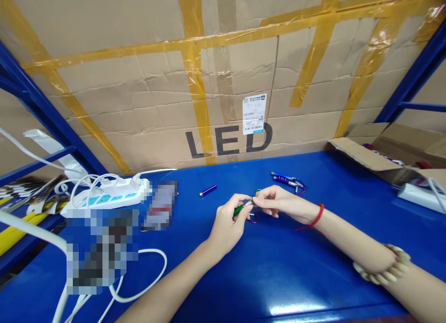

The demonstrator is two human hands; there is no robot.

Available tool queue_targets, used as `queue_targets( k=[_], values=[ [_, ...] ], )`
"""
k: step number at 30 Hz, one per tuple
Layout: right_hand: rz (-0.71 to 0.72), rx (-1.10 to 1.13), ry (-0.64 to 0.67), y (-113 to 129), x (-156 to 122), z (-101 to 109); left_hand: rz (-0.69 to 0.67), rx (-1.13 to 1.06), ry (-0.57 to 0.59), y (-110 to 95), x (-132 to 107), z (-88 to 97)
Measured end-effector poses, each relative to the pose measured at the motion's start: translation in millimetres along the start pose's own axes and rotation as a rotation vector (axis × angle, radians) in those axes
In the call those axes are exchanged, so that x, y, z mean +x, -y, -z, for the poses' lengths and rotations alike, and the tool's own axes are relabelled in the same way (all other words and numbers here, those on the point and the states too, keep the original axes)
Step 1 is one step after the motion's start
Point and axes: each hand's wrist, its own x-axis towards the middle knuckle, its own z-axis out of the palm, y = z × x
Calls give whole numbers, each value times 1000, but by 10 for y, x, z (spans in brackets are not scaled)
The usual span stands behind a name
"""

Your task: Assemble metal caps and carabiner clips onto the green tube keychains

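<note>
My left hand (230, 220) is closed around a small green metal tube (238, 209) that looks like a mini flashlight, its silver end pointing up and right. At that silver end (248, 202), the thumb and fingers of my right hand (273, 201) pinch together. My fingers partly hide the tip. A thin reddish-purple cord loop (255, 219) shows just under the hands. Behind and left of them lies a loose purple tube (208, 190). Farther right, a blue tube (282, 175) and a purple tube (285, 180) rest side by side with cords attached.
A white power strip (114, 200) with plugged cables stands at the left, near a blurred phone-like slab (160, 206). White cable (163, 262) loops across the blue table (278, 276). A large cardboard sheet (153, 104) forms the back. An open carton (369, 158) sits at right.
</note>
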Motion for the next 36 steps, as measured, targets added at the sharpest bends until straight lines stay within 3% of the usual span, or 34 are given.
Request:
queue_targets(
  k=[4, 7, 12, 16, 18, 23, 27, 36],
  values=[
    [8, -76, -88, -13, 27, -17, 66, -68, -30, 6, 25, -16],
    [44, -222, -264, -13, 42, -15, 144, -172, -76, 50, 52, -23],
    [245, -466, -571, 51, 2, 57, 301, -358, -174, 95, 108, -3],
    [316, -657, -783, 103, -50, 160, 348, -430, -216, 79, 121, 12],
    [278, -838, -776, 91, -61, 197, 366, -460, -209, 75, 115, 12],
    [-15, -1193, -565, -31, -39, 233, 433, -620, -170, 83, 104, 13],
    [-84, -1229, -496, -89, -17, 264, 398, -631, -170, 67, 111, 36],
    [-108, -1211, -527, -80, -15, 287, 350, -590, -279, 104, 143, 76]
  ],
)
